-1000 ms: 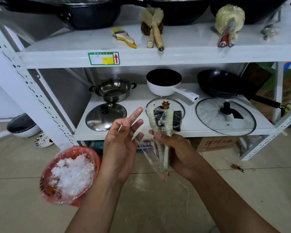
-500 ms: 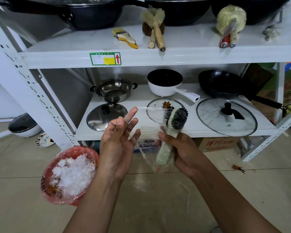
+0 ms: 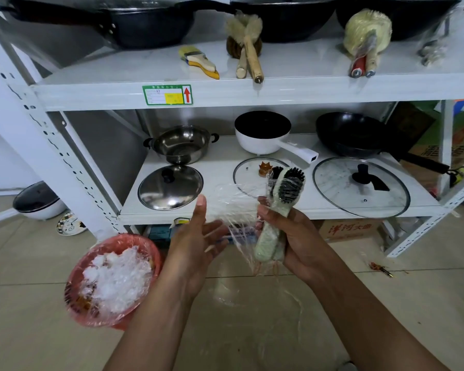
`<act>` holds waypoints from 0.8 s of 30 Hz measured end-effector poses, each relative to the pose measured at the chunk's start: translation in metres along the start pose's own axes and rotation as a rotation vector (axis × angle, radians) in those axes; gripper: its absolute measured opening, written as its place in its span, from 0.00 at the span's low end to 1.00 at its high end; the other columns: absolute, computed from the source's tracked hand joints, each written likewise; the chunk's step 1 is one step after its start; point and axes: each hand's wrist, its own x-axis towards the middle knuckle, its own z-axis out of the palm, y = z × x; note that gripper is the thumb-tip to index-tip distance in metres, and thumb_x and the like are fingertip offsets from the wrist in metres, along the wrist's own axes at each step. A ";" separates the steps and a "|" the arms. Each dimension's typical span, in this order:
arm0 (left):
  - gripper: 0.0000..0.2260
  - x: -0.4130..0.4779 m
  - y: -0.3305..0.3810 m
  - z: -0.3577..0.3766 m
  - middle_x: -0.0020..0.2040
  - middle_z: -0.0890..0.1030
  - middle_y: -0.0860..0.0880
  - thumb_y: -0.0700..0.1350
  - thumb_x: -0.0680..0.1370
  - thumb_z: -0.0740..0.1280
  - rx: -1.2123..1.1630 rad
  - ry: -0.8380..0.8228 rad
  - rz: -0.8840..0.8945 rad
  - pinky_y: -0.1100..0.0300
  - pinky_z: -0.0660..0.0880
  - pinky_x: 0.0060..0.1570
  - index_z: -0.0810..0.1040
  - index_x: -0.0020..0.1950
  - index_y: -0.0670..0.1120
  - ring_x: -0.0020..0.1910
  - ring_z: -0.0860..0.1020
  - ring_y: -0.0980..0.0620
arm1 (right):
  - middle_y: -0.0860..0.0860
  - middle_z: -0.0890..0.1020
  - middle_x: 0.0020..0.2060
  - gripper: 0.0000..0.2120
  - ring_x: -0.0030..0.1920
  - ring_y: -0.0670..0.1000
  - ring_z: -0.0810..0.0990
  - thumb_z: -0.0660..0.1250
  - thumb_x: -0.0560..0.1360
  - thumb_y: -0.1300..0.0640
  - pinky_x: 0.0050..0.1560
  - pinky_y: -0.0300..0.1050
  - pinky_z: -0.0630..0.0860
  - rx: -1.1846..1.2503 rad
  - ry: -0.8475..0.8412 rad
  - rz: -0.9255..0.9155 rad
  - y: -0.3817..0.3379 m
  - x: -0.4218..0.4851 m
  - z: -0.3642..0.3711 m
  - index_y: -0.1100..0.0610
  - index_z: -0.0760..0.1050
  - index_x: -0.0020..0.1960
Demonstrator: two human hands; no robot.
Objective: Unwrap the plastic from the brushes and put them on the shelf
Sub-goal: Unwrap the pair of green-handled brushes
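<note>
Before shelf (image 3: 279, 93), right grip (image 3: 299, 243) holds brushes (image 3: 285, 192).

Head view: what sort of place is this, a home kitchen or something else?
Probably a kitchenware storeroom or shop backroom, not a kitchen: a white metal shelving rack with a stock label, woks and pots beside loose lids, cardboard boxes underneath.

Right hand (image 3: 296, 236) gripping two pale green black-bristled brushes (image 3: 277, 212), clear plastic wrap (image 3: 233, 207) stretched to the left hand (image 3: 196, 245) with straight fingers, red basket (image 3: 113, 279) of crumpled wrap below, white shelf (image 3: 252, 89) behind
</note>
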 end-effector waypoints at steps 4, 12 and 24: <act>0.36 -0.008 -0.008 0.008 0.56 0.85 0.46 0.75 0.70 0.62 0.188 -0.233 -0.178 0.50 0.79 0.59 0.79 0.60 0.45 0.58 0.83 0.48 | 0.52 0.82 0.38 0.17 0.36 0.47 0.82 0.72 0.69 0.62 0.37 0.42 0.82 0.021 -0.007 0.015 -0.001 0.001 0.000 0.61 0.80 0.58; 0.12 -0.015 -0.012 0.013 0.36 0.81 0.45 0.45 0.82 0.67 0.270 -0.266 0.129 0.57 0.81 0.43 0.77 0.39 0.44 0.35 0.81 0.51 | 0.53 0.79 0.37 0.10 0.37 0.50 0.80 0.73 0.73 0.60 0.39 0.44 0.81 0.043 0.017 -0.005 -0.002 0.005 -0.008 0.60 0.78 0.53; 0.12 -0.021 -0.006 0.013 0.31 0.74 0.50 0.45 0.82 0.68 0.276 -0.176 0.376 0.64 0.66 0.29 0.73 0.41 0.42 0.27 0.66 0.58 | 0.50 0.86 0.37 0.13 0.38 0.49 0.86 0.68 0.80 0.62 0.38 0.45 0.83 -0.068 0.073 -0.063 -0.002 0.006 -0.007 0.65 0.76 0.63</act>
